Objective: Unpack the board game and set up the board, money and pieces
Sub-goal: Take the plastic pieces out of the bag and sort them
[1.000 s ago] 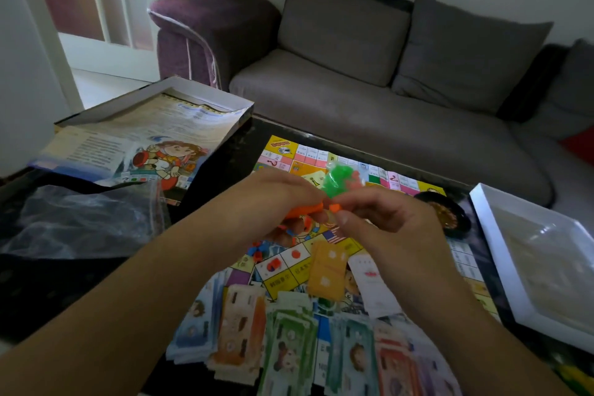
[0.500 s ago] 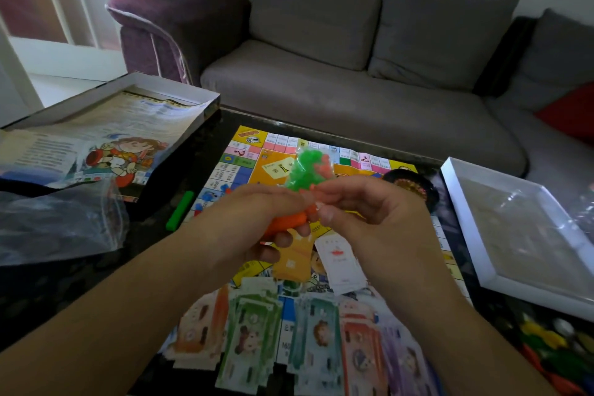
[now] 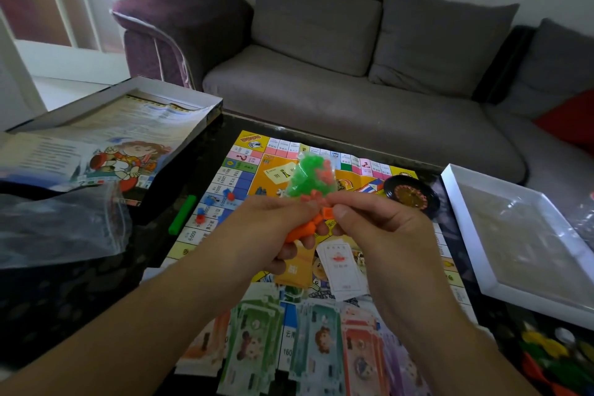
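Board (image 3: 244, 180), flat glossy printed card, lies open below and beyond my fingers; paper money (image 3: 257, 341) fanned nearer me under the wrists. Small clear bag (image 3: 305, 180) of green and orange plastic pieces stands just above the fingertips, thin crinkly film. Left hand (image 3: 273, 235) curled, gripping the bag's lower end plus an orange stick-shaped piece (image 3: 305, 228); right hand (image 3: 363, 222) pinches the film narrowly. Risk, my judgement: film tears suddenly, pieces scatter across board.
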`<state>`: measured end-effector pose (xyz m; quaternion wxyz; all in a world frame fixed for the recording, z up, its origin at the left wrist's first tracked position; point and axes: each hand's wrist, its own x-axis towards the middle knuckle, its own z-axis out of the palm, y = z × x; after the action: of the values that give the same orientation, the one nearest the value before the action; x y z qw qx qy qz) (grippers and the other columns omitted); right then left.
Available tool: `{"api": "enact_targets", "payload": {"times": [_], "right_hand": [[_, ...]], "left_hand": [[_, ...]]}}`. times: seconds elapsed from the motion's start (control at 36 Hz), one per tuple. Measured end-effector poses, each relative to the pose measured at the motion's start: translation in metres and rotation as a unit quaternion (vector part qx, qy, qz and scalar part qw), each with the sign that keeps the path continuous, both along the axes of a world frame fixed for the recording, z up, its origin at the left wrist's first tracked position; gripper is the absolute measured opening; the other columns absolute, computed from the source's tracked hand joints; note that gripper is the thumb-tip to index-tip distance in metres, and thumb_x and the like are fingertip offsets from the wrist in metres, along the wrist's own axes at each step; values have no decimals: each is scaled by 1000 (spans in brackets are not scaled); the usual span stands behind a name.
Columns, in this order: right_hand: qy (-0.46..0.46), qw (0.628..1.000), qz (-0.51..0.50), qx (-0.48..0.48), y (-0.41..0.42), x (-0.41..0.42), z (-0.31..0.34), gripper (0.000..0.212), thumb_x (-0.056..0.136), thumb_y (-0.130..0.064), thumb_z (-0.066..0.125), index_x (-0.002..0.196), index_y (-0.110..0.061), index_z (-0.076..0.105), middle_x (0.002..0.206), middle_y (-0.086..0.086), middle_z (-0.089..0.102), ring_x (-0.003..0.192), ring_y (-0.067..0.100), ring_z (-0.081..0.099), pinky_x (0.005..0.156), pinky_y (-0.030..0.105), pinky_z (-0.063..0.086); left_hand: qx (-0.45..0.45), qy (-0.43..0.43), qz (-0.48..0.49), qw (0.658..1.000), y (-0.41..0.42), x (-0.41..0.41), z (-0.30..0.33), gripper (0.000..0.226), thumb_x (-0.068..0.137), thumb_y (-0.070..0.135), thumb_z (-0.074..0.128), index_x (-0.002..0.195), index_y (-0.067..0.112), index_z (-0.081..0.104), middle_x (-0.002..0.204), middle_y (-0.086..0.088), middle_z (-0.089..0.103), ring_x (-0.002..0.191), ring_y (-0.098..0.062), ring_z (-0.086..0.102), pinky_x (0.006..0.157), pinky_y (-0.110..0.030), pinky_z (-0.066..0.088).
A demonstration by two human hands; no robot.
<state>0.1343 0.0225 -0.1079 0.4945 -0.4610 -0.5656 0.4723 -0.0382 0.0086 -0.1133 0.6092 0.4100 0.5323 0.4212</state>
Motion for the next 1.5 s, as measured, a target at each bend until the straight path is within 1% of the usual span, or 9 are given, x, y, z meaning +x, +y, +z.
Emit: {"api": "enact_targets", "payload": {"times": [0.11, 0.22, 0.31, 0.42, 0.5, 0.64, 0.83, 1.31, 1.5], "right_hand": [[11, 999, 20, 24, -2, -3, 1, 19, 90, 1, 75, 98, -15, 82, 89, -1, 81, 85, 11, 77, 76, 17, 58], [-24, 996, 32, 80, -3, -7, -2, 28, 85, 8, 78, 97, -16, 81, 95, 0, 80, 92, 16, 77, 83, 27, 62], [-66, 990, 28, 124, -4, -8, -6, 32, 84, 7, 80, 95, -23, 80, 100, -2, 78, 96, 16, 75, 85, 29, 61], [-74, 986, 21, 150, -2, -8, -11, 26, 83, 6, 81, 93, -19, 78, 101, -2, 76, 98, 18, 75, 85, 28, 61], [-99, 979, 4, 179, 1, -6, -14, 21, 82, 3, 83, 90, -17, 80, 101, -5, 74, 99, 19, 75, 84, 27, 61], [-129, 971, -21, 200, 4, -3, -14, 20, 83, -4, 85, 92, -22, 83, 99, -13, 74, 100, 13, 74, 84, 24, 60], [-153, 977, -4, 145, 0, -1, -10, 18, 89, -15, 82, 99, -30, 82, 95, -15, 79, 96, 10, 75, 87, 37, 61], [-137, 969, -40, 200, -4, -4, -13, 15, 88, -12, 82, 92, -27, 81, 92, -15, 78, 93, 14, 75, 85, 39, 61], [-126, 974, -35, 186, -5, -4, -8, 16, 90, -12, 80, 93, -28, 81, 91, -14, 78, 94, 12, 75, 87, 38, 61]], "left_hand": [[16, -7, 17, 1000, 0, 0, -1, 33, 99, 40, 65, 82, 16, 79, 75, -6, 63, 55, -13, 35, 49, -24, 27], [27, -14, 25, 999, -1, 0, -3, 28, 99, 36, 66, 86, 14, 77, 74, -7, 65, 53, -13, 36, 47, -24, 28], [36, 2, 23, 999, -2, 1, -3, 31, 100, 34, 65, 79, 15, 78, 72, -6, 66, 50, -11, 36, 45, -23, 30], [50, 50, 27, 997, -4, 2, -1, 40, 100, 35, 64, 66, 17, 75, 56, 4, 61, 43, -7, 35, 43, -21, 31], [37, 49, 32, 998, -2, 1, 0, 41, 101, 35, 63, 71, 10, 73, 51, 7, 58, 43, -7, 34, 43, -21, 31], [-6, -22, 44, 999, 2, -2, 0, 28, 98, 29, 68, 84, 6, 73, 74, -10, 68, 51, -13, 36, 48, -25, 26], [-48, -76, 32, 995, 1, -1, -2, 20, 95, 28, 71, 90, 9, 70, 74, -8, 64, 53, -12, 38, 48, -25, 25], [-57, -158, 74, 983, -6, 12, -2, 23, 92, 31, 73, 89, 9, 71, 72, -4, 63, 51, -8, 38, 44, -21, 25], [-73, -187, 11, 980, -11, 7, 3, 21, 94, 32, 69, 103, 13, 71, 73, -1, 57, 54, -9, 36, 49, -22, 22]]}}
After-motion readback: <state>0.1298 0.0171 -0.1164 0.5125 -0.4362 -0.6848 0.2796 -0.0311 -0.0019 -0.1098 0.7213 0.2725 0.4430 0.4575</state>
